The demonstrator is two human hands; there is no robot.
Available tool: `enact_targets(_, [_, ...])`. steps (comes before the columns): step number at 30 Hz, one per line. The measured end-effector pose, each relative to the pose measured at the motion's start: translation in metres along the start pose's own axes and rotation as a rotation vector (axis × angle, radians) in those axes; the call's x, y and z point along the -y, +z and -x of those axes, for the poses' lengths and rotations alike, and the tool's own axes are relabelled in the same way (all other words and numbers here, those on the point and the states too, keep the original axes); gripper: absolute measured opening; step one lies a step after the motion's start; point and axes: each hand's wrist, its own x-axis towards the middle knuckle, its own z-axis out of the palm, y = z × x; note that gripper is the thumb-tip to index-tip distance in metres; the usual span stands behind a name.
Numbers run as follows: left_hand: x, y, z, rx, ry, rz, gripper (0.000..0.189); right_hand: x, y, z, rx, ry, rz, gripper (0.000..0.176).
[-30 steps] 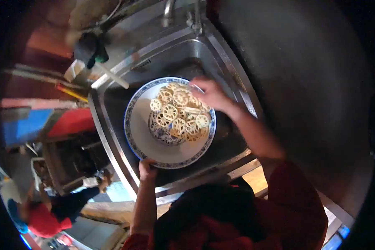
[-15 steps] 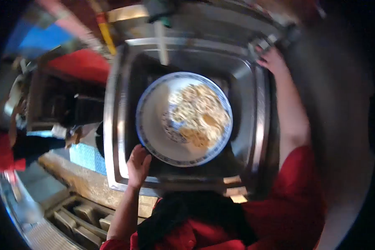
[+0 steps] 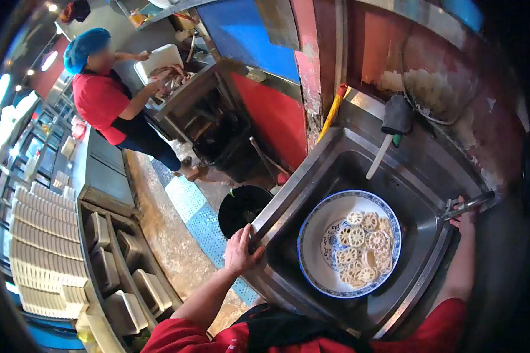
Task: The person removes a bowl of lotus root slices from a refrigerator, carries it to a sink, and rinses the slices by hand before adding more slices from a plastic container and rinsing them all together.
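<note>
A large white bowl with a blue-patterned rim (image 3: 316, 267) stands in the metal sink (image 3: 282, 250). Round slices of lotus root (image 3: 368, 240), with holes through them, lie in its right half. At the sink's left edge, my left hand (image 3: 241, 252) is closed over the rim, thumb apart from the fingers. My right hand (image 3: 465, 219) is at the faucet (image 3: 474, 203) on the sink's right side, fingers bent around its handle and partly hidden by it. No water stream shows.
A dark-headed tool with a pale handle (image 3: 380, 156) leans into the sink's back. Beside the sink stands a black bin (image 3: 241, 206). A co-worker in red (image 3: 103, 106) handles food at a far counter. Stacked white trays (image 3: 44, 253) stand at left.
The view has swung left and sharpened, bringing the co-worker and stacked trays into sight. My left hand stays at the sink's edge, my right at the faucet. The bowl remains in the sink.
</note>
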Motion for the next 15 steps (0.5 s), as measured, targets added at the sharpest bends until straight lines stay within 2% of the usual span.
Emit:
enact_targets(3, [-0.003, -0.003, -0.002, -0.019, 0.017, -0.018, 0.078, -0.02, -0.011, -0.025, -0.016, -0.024, -0.115, 0.035])
enact_targets(4, [-0.002, -0.002, -0.002, -0.012, 0.009, -0.017, 0.078, -0.022, -0.011, -0.03, -0.081, 0.05, -0.279, 0.035])
enact_targets(7, [-0.004, -0.003, -0.001, -0.009, -0.016, -0.02, 0.076, -0.028, -0.006, -0.031, -0.115, 0.094, -0.39, 0.037])
enact_targets(8, [-0.003, -0.003, 0.0, -0.016, -0.009, -0.018, 0.076, -0.021, 0.008, -0.012, -0.256, 0.053, -0.313, 0.032])
enact_targets(9, [-0.003, -0.003, -0.001, -0.023, -0.002, -0.014, 0.077, -0.019, 0.016, -0.001, -0.254, 0.048, -0.316, 0.032])
enact_targets(11, [-0.004, -0.004, 0.0, -0.023, -0.017, 0.007, 0.077, -0.038, 0.026, 0.011, -0.447, -0.047, 0.022, 0.023])
enact_targets(13, [0.0, 0.001, 0.001, -0.056, 0.009, -0.009, 0.078, -0.11, 0.03, -0.029, -0.754, -0.874, 0.607, 0.018])
enact_targets(14, [-0.003, -0.003, 0.001, -0.026, -0.015, 0.006, 0.077, -0.104, 0.08, 0.03, -0.683, -0.852, 0.432, 0.011])
enact_targets(15, [-0.004, -0.005, 0.002, -0.034, -0.018, 0.012, 0.077, -0.097, 0.118, 0.09, -0.428, -0.759, 0.462, 0.009])
